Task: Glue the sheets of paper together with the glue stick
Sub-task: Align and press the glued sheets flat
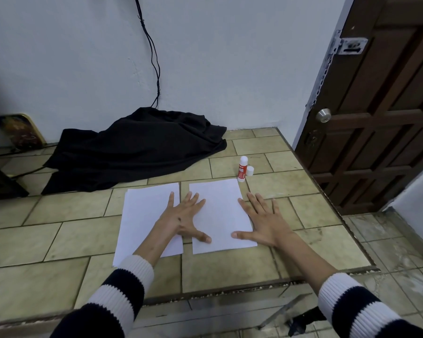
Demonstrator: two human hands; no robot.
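Note:
Two white sheets of paper lie side by side on the tiled counter (59,240), the left sheet (142,215) and the right sheet (220,215), with a narrow gap between them. My left hand (185,218) lies flat with spread fingers across the gap, touching both sheets. My right hand (261,220) rests flat at the right sheet's right edge, its thumb on the paper. A red and white glue stick (242,169) stands upright just beyond the right sheet's far corner, its white cap (250,171) standing beside it.
A crumpled black cloth (137,147) covers the back of the counter under a hanging black cable (154,57). A dark object (0,181) sits at the far left. The counter's right edge drops toward a brown wooden door (376,118).

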